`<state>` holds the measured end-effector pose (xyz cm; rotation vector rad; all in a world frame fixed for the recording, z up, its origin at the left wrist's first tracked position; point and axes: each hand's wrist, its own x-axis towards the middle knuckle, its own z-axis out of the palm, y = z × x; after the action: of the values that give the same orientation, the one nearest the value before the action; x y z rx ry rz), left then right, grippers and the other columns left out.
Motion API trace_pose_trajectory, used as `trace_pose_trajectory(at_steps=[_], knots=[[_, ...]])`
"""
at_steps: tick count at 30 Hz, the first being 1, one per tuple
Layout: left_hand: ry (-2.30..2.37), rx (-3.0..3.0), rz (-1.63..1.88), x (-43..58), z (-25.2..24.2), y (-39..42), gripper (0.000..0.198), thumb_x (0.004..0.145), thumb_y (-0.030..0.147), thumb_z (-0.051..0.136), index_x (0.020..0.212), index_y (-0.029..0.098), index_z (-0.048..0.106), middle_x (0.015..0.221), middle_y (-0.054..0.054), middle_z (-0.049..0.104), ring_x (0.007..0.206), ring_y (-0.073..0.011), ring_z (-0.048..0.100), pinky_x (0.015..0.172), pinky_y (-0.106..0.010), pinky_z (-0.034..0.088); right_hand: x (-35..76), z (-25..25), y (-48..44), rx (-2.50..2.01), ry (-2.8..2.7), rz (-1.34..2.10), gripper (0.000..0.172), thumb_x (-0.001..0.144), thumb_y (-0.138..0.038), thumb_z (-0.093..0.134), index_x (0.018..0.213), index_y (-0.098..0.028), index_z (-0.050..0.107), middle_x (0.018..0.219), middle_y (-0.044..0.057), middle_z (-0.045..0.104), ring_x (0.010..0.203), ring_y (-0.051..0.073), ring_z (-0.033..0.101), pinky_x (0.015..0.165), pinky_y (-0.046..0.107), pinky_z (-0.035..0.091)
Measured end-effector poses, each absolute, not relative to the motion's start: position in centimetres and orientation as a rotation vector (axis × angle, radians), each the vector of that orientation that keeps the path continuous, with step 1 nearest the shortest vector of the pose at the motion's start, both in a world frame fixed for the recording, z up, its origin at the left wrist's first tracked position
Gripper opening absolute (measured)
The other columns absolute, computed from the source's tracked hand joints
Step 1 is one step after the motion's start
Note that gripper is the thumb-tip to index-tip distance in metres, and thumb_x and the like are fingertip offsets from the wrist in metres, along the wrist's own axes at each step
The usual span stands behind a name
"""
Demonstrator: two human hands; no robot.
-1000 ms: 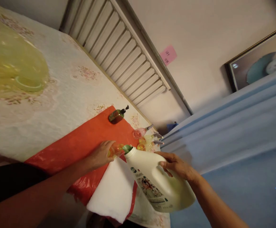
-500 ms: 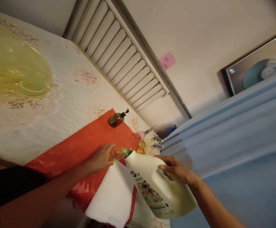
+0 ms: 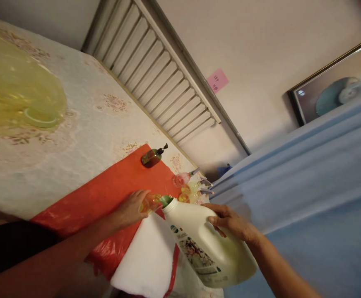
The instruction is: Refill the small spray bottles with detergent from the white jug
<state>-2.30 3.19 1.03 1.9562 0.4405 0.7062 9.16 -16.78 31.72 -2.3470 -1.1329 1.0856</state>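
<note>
My right hand (image 3: 230, 221) is wrapped round the handle of a large pale detergent jug (image 3: 205, 244), which is tilted toward the left. The jug's green spout (image 3: 166, 201) is at the mouth of a small clear bottle (image 3: 149, 202); I cannot tell whether they touch or whether liquid flows. Fingers of my left hand (image 3: 133, 209) close round that bottle, over a red plastic sheet (image 3: 106, 194). Below the bottle lies a folded white cloth (image 3: 146, 252).
A dark green pump bottle (image 3: 151, 157) stands on the red sheet. Beyond it are a pink spray bottle (image 3: 181, 179) and yellow spray bottles (image 3: 196, 196). A yellow plastic bag (image 3: 19, 87) rests on the floral tablecloth (image 3: 87, 132). A radiator (image 3: 155, 74) and blue curtain (image 3: 307, 178) border the table.
Almost nothing differs. The view has shifted very slightly; both hands keep their hold, with the spout still at the small bottle's mouth.
</note>
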Motion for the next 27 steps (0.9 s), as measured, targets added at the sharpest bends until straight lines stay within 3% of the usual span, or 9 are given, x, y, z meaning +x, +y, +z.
trace_pose_trajectory(at_steps=[27], knots=[[0.424, 1.952, 0.71, -2.16, 0.67, 3.28, 0.07, 0.064, 0.024, 0.066, 0.132, 0.023, 0.047, 0.136, -0.011, 0.058, 0.128, -0.0308, 0.051, 0.107, -0.043, 0.041, 9.26, 31.58, -16.74, -2.365, -1.119, 1.086, 0.06, 0.081, -0.049, 0.068, 0.128, -0.014, 0.061, 0.07, -0.001, 0.053, 0.054, 0.009, 0.043, 0.042, 0.019, 0.038]])
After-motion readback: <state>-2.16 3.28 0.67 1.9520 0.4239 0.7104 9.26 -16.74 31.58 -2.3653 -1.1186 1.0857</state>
